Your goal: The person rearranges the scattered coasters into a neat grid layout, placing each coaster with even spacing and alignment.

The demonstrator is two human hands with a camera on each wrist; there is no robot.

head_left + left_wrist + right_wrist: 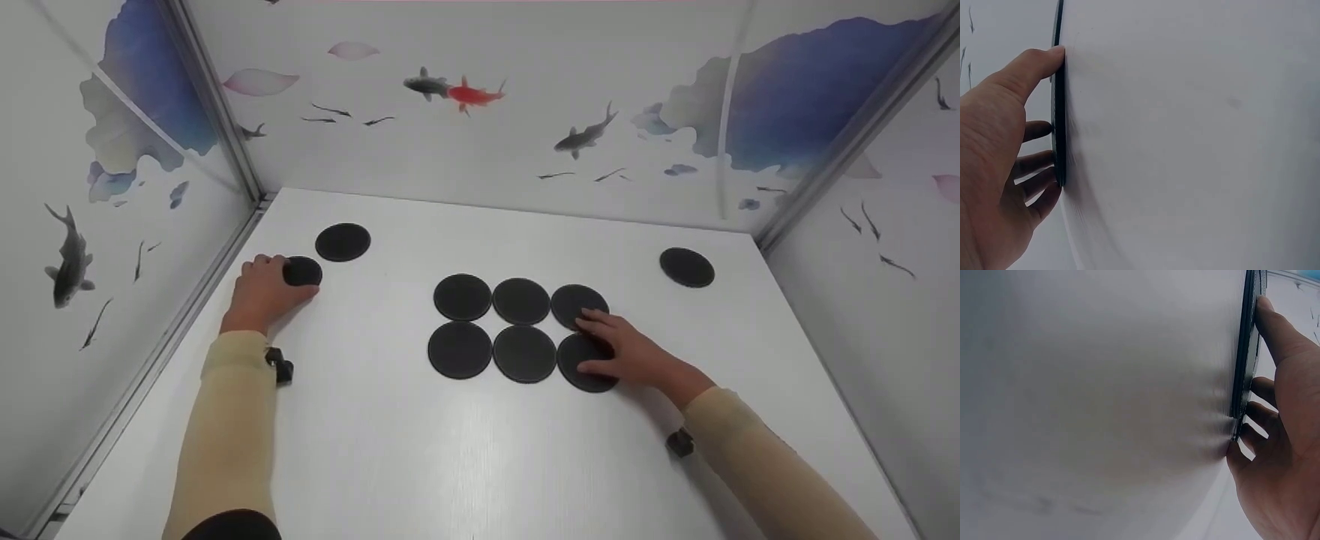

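Table with six discs in two rows of three, right hand on rightmost pair; left side, left hand on one disc, second disc behind; third disc back right

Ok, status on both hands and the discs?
Left hand grips one disc by its edge. Right hand touches two right-end discs of six-disc block. No obstruction visible.

Nine black discs are lying on one white surface: six are forming two rows of three, two are resting toward the left, and one is sitting toward the right. One left hand is touching one disc; one right hand is touching two. Two sleeves are showing, with two small black devices sitting beside them. Three walls are surrounding the surface.
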